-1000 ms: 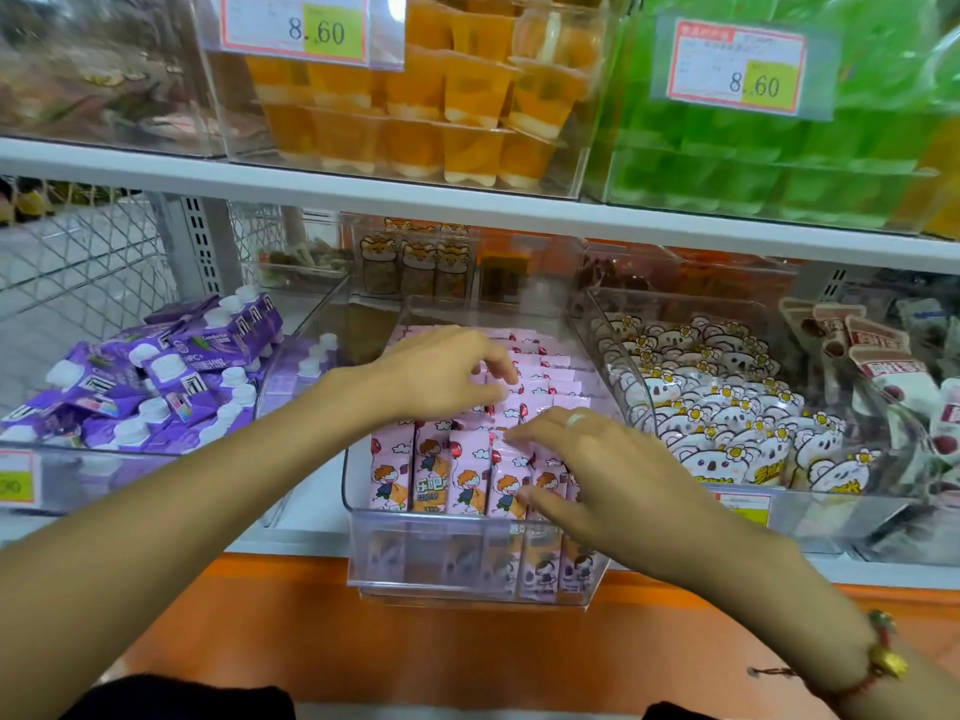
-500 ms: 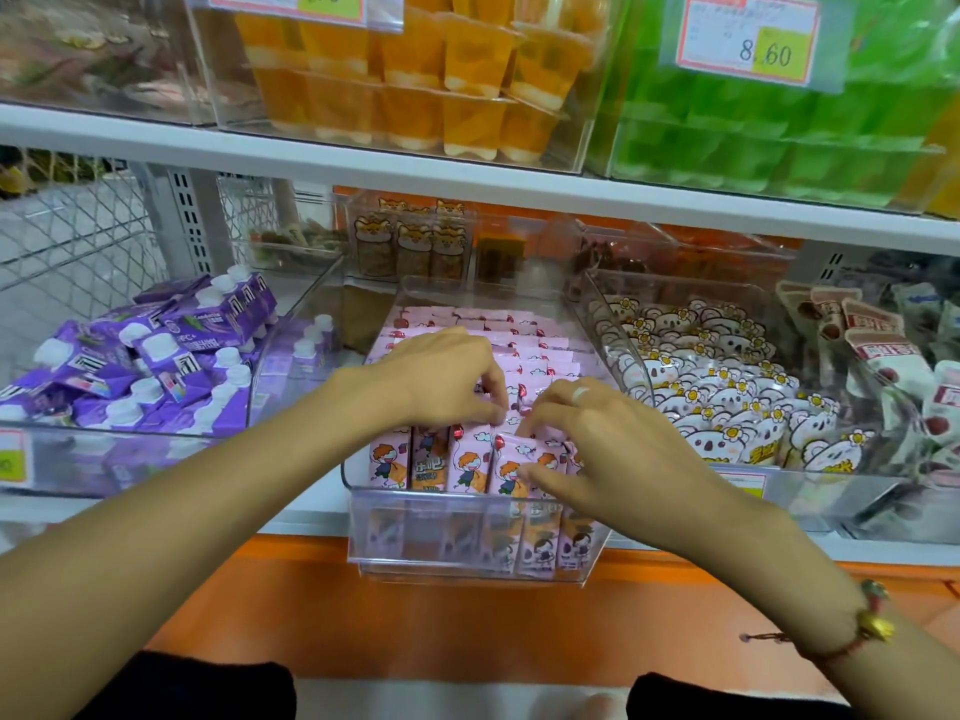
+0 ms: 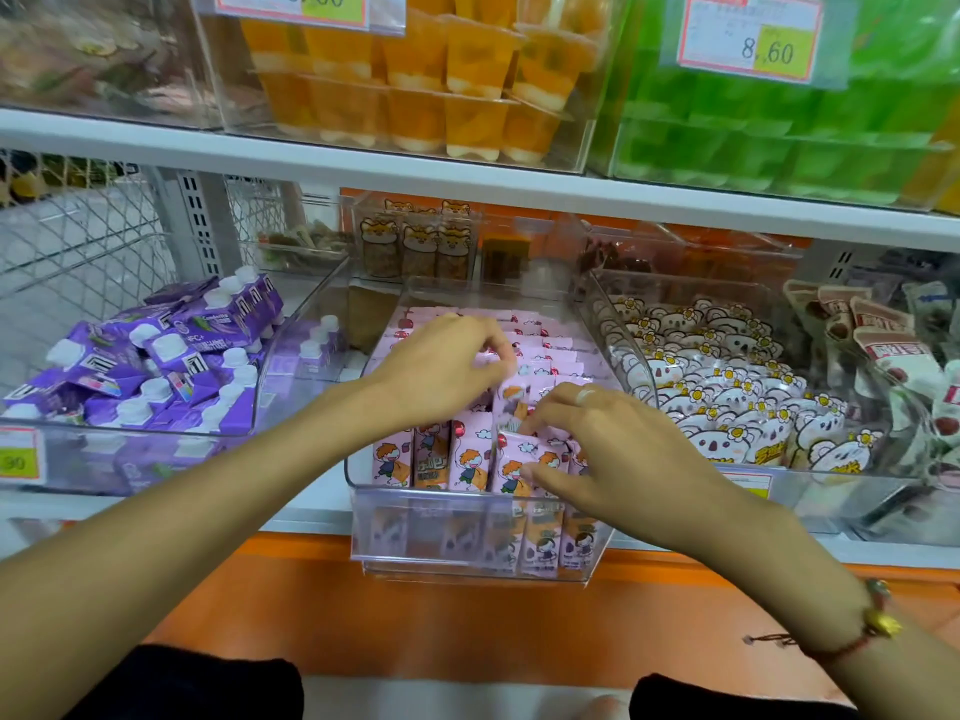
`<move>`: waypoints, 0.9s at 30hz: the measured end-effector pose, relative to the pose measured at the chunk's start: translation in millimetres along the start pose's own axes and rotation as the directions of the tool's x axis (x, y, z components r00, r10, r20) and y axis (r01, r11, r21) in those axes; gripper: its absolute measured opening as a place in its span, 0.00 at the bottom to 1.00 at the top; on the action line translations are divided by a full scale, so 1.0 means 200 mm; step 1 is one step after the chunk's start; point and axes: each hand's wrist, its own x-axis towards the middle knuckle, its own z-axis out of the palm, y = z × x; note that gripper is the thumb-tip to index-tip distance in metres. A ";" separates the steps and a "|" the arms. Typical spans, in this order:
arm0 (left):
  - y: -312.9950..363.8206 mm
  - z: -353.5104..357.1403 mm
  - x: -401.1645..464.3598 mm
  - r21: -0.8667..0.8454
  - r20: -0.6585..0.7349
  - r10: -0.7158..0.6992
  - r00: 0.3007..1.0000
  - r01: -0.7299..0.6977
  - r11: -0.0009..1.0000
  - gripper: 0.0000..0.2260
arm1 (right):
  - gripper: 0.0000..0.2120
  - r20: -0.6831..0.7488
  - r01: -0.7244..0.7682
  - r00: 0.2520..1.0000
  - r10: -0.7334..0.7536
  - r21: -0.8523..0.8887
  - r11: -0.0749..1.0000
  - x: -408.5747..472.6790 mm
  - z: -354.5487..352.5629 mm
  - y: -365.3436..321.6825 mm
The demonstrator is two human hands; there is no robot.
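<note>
So I've got both hands in the pink packets (image 3: 550,350), which stand in rows in a clear bin (image 3: 441,492) on the lower shelf, right in front of me. My left hand (image 3: 447,371) has its fingertips and thumb pinched together on the top edge of one raised packet (image 3: 511,400), which sticks up a bit above its neighbours. My right hand (image 3: 613,449) sits just beside that, nearly touching my left fingers. Its fingers are curled over the front row, with my thumb pressed on the face of a front packet (image 3: 511,467) and my index finger on its top edge, so that one's clamped too. The rest of the pink rows run away past my knuckles toward the back of the bin.

Out past my left wrist there's a bin of purple cartons (image 3: 156,366) with white caps. Past my right hand there's a bin of white koala packets (image 3: 727,407). Up above both hands on the next shelf are orange jelly cups (image 3: 415,85) and green jelly cups (image 3: 779,137), with a price tag (image 3: 750,39) reading 8.60.
</note>
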 end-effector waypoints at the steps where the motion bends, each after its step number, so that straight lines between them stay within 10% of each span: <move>1: 0.01 -0.01 -0.01 -0.084 -0.052 -0.022 0.998 0.017 0.996 0.04 | 0.18 -0.011 0.001 1.000 -0.001 -0.007 1.000 0.00 0.00 0.00; 6: 0.04 -0.05 -0.06 -0.352 -0.281 -0.100 0.954 -0.006 0.936 0.01 | 0.17 -0.027 0.002 1.000 -0.002 -0.009 1.000 0.00 0.01 0.00; 11: 0.06 -0.10 -0.14 -0.566 -0.508 -0.181 0.842 -0.168 0.807 0.04 | 0.09 -0.266 -0.084 0.928 0.262 0.535 0.841 0.02 -0.03 -0.04; 14: 0.10 -0.07 -0.16 -0.704 -0.421 -0.241 0.874 -0.147 0.695 0.03 | 0.20 -0.161 -0.070 0.939 0.305 0.776 0.627 0.04 -0.05 -0.07; 18: 0.14 0.00 -0.20 -0.811 -0.291 -0.253 0.923 -0.097 0.577 0.07 | 0.09 -0.138 -0.020 0.938 0.317 0.894 0.448 0.06 -0.06 -0.08; 21: 0.12 0.01 -0.21 -0.766 -0.314 -0.267 0.911 -0.077 0.639 0.08 | 0.11 0.022 -0.108 0.918 0.397 0.975 0.194 0.07 -0.04 -0.07; 27: 0.13 0.05 -0.23 -0.670 -0.288 -0.151 0.946 -0.086 0.737 0.10 | 0.11 0.074 -0.112 0.906 0.417 0.991 0.069 0.08 -0.04 -0.08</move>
